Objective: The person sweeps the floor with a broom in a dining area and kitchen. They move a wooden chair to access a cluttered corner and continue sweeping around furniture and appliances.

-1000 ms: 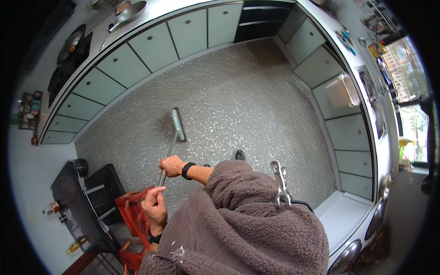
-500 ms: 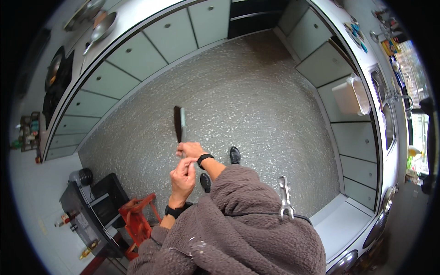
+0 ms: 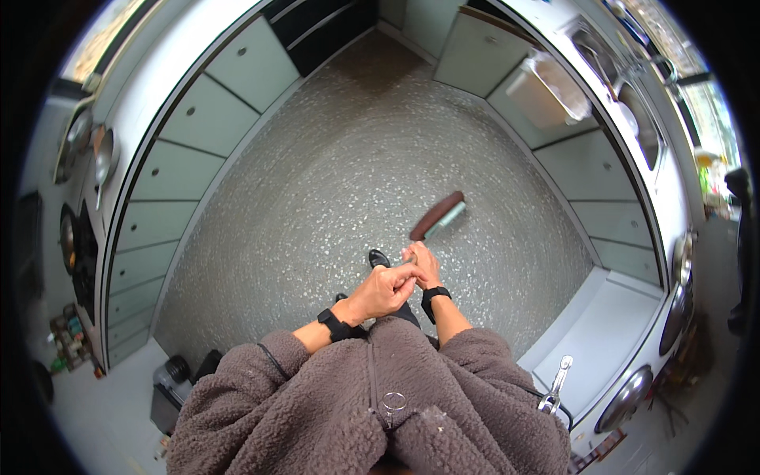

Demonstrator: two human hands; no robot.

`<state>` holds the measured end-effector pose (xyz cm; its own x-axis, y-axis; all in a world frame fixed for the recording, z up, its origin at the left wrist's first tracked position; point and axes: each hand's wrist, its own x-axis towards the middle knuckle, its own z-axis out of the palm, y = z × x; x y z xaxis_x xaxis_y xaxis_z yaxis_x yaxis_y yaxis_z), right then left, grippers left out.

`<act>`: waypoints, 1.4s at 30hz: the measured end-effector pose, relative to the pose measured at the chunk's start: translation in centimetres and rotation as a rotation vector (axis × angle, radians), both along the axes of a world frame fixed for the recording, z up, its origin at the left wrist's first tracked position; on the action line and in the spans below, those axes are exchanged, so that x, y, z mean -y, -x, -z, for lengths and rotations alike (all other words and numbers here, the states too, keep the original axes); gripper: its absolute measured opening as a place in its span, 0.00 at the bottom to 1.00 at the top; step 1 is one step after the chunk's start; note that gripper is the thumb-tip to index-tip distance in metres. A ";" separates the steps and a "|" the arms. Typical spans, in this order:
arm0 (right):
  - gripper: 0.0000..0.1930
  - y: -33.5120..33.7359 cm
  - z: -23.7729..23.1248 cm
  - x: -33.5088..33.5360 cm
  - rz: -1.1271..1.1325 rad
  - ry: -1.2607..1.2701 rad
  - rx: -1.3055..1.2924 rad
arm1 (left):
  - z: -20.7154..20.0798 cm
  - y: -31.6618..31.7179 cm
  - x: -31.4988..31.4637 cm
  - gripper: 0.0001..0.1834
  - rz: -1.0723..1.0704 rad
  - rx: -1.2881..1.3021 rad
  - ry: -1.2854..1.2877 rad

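Observation:
A broom with dark brown bristles and a pale green head reaches out in front of me, its head at the floor just right of the middle. My right hand is closed around its handle, close above the head as seen from here. My left hand is curled beside and nearer to me, on the handle's upper part. Most of the handle is hidden by the fingers and seen nearly end on. A black band circles each wrist.
Pale green cabinets line the left under a counter with pans. On the right a whitish bin hangs on a cabinet door near the sink. My black shoe stands on the speckled floor. A white ledge lies right.
The broom head has swung from left of the middle to the right, and both hands have moved right with it. My view and body have turned to the right.

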<state>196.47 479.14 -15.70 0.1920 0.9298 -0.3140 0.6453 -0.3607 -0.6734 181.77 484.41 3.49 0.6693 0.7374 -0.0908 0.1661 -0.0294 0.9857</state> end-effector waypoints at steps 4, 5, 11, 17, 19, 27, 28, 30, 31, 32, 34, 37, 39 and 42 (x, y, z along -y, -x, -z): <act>0.08 -2.1 1.5 2.5 -0.005 0.005 0.106 | 2.3 -0.5 -1.1 0.11 0.048 -0.104 0.200; 0.08 -1.8 1.7 2.6 0.014 -0.083 0.129 | 2.6 0.1 -1.6 0.10 0.034 -0.076 0.187; 0.06 4.0 -0.3 -3.2 -0.017 -0.132 0.177 | 1.6 7.1 -6.9 0.08 -0.133 0.083 0.222; 0.07 16.1 -4.5 -13.0 -0.303 -0.138 0.100 | -3.3 19.1 -10.9 0.07 -0.281 0.042 -0.020; 0.07 21.2 -4.8 -15.9 -0.453 -0.134 0.038 | -4.8 23.6 -11.2 0.08 -0.383 -0.003 -0.080; 0.08 39.4 -3.8 -21.7 -0.967 -0.118 -0.274 | -6.6 32.8 -8.1 0.09 -0.788 -0.330 -0.227; 0.10 40.4 -3.3 -22.2 -1.032 -0.120 -0.268 | -6.2 32.7 -7.8 0.09 -0.802 -0.347 -0.153; 0.12 41.4 -2.2 -23.3 -1.169 -0.069 -0.258 | -4.5 31.3 -8.2 0.09 -0.804 -0.378 -0.113; 0.12 41.3 -1.5 -23.9 -1.181 -0.088 -0.266 | -3.7 30.4 -8.7 0.09 -0.788 -0.446 -0.076; 0.12 41.0 -0.9 -24.5 -1.192 -0.107 -0.274 | -2.8 29.3 -9.5 0.08 -0.776 -0.448 -0.137; 0.12 39.7 0.4 -26.2 -1.164 -0.138 -0.280 | -1.2 26.9 -11.8 0.08 -0.734 -0.443 -0.263; 0.09 34.8 1.9 -29.7 -1.028 -0.181 -0.296 | -0.2 22.9 -15.8 0.07 -0.700 -0.429 -0.319; 0.08 30.0 2.6 -32.0 -0.852 -0.184 -0.261 | -0.1 19.7 -18.8 0.07 -0.636 -0.410 -0.290; 0.08 21.4 3.0 -35.0 -0.532 -0.126 -0.236 | 0.3 12.9 -23.1 0.08 -0.443 -0.359 -0.328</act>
